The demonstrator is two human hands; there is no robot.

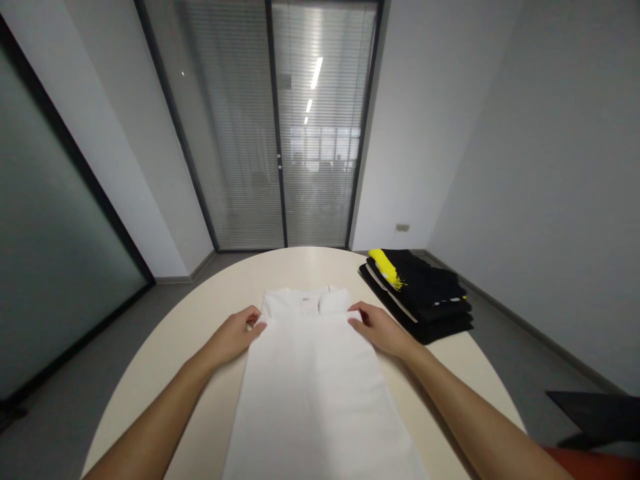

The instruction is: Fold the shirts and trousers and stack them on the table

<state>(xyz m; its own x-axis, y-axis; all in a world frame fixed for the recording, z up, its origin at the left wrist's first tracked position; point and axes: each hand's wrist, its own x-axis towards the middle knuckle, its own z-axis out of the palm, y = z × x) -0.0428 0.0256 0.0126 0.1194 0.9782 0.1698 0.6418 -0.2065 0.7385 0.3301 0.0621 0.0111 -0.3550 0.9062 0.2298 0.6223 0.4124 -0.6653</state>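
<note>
A white shirt (310, 387) lies lengthwise on the round pale table (200, 320), its sides folded in to a long panel. Its collar (305, 301) points to the far side, with a small label inside. My left hand (243, 330) pinches the shirt's left edge just below the collar, thumb on top of the cloth. Opposite it, my right hand (373, 327) grips the right edge at the same height, thumb and fingers closed on the fabric. The shirt's lower end runs out of view at the bottom.
A stack of folded black clothes (420, 293), the top one with a yellow patch, sits at the table's far right edge, close to my right hand. A dark object and something red (595, 463) show at the lower right. Beyond the table stands a glass door with blinds (320, 187).
</note>
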